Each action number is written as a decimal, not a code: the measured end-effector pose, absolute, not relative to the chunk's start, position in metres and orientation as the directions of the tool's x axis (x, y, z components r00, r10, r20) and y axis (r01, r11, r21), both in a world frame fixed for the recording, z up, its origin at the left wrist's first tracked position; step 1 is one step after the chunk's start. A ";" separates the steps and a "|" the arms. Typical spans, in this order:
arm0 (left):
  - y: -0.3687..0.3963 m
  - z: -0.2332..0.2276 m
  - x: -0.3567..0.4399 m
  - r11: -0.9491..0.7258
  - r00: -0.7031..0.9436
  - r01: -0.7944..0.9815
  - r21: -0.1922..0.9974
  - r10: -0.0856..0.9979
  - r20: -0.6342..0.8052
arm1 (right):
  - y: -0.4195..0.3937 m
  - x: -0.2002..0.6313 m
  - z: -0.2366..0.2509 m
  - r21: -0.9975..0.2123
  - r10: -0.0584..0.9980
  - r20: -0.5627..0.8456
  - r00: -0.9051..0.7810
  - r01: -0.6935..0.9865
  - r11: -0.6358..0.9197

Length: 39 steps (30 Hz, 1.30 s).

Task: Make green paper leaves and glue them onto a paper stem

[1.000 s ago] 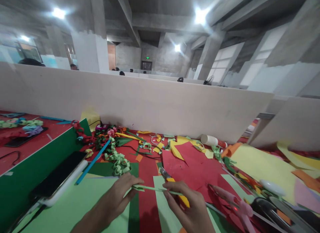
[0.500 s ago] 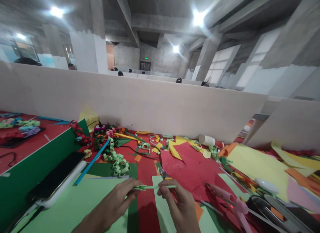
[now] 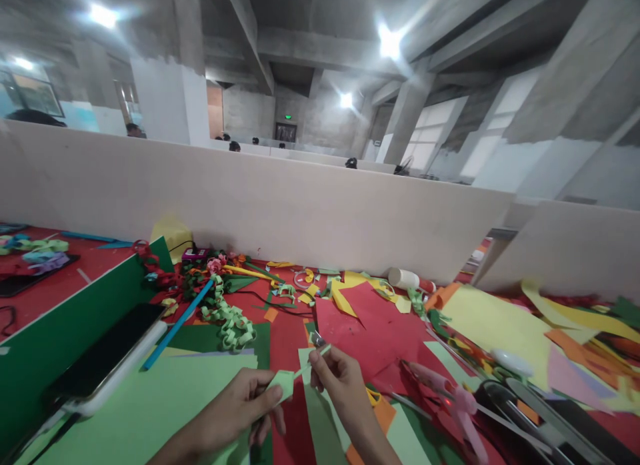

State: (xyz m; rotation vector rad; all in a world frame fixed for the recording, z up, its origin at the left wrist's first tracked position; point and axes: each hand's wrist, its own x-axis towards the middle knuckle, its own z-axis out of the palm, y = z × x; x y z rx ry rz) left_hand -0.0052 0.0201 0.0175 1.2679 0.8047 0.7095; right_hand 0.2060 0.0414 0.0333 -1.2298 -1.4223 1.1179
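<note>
**Here, two hands pinch one green paper strip over a littered craft surface**

Leftmost, a dark phone [image 3: 103,358] lies on a white slab atop the green divider [image 3: 60,322], with a blue stick [image 3: 176,324] slanting down just beside it. Next comes a light green sheet [image 3: 150,402] spread on the red surface [image 3: 286,332], and behind it a curly green paper chain [image 3: 231,322] rests near a heap of coloured scraps.

The left hand [image 3: 235,412] is closed, thumb and fingers pinched on the folded, wider end of a pale green paper strip [image 3: 287,380]. The strip runs up and to the right, held in the air above the sheets, to the right hand [image 3: 337,378], whose fingertips are pinched shut on its narrow end. Just behind the right hand a metal blade tip shows; what tool it belongs to cannot be told.

Further right lie red paper sheets [image 3: 370,318], a white glue tube [image 3: 406,278] on its side near the partition wall [image 3: 300,218], pink-handled scissors [image 3: 453,402], and a large yellow sheet [image 3: 493,322] well apart from the hands.
</note>
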 end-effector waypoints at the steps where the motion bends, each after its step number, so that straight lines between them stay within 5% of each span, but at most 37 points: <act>1: 0.020 0.015 -0.005 0.176 0.551 -0.028 0.984 0.824 -0.132 | 0.042 0.205 0.033 -0.984 0.994 0.072 -0.085 0.157 0.085; 20: 0.019 0.012 -0.002 0.149 0.546 -0.037 0.988 0.831 -0.105 | 0.043 0.197 0.023 -0.998 0.994 0.050 -0.098 0.030 0.053; 28: 0.021 0.034 -0.018 0.303 0.253 -0.406 0.862 0.944 -0.212 | 0.036 0.195 0.029 -0.992 0.995 0.097 -0.020 -0.083 0.095; 39: 0.023 0.032 -0.019 0.326 0.365 -0.490 0.808 0.919 -0.149 | 0.031 0.154 0.043 -0.999 0.873 0.035 -0.487 -0.049 0.013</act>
